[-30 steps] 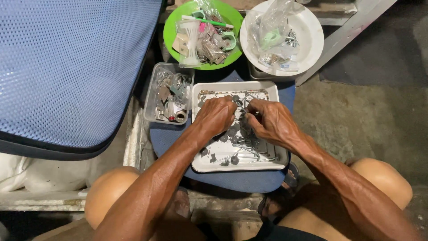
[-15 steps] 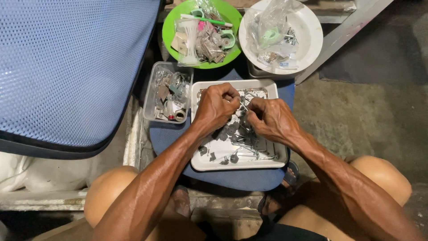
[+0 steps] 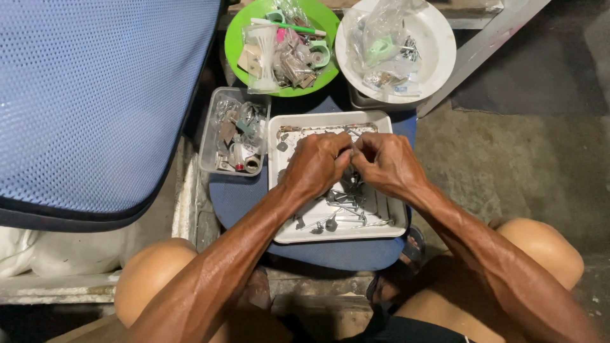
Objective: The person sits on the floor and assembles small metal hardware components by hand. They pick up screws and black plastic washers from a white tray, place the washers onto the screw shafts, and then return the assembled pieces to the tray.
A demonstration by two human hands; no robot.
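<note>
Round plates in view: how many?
2: a green plate at top centre, and a white plate right of it, both holding small parts. Others may lie out of frame.

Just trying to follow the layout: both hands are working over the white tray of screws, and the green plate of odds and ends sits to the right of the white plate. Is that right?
Not quite. In the head view the green plate sits to the left of the white plate, not the right. The rest holds: the left hand and right hand meet over the white tray of screws.
</note>
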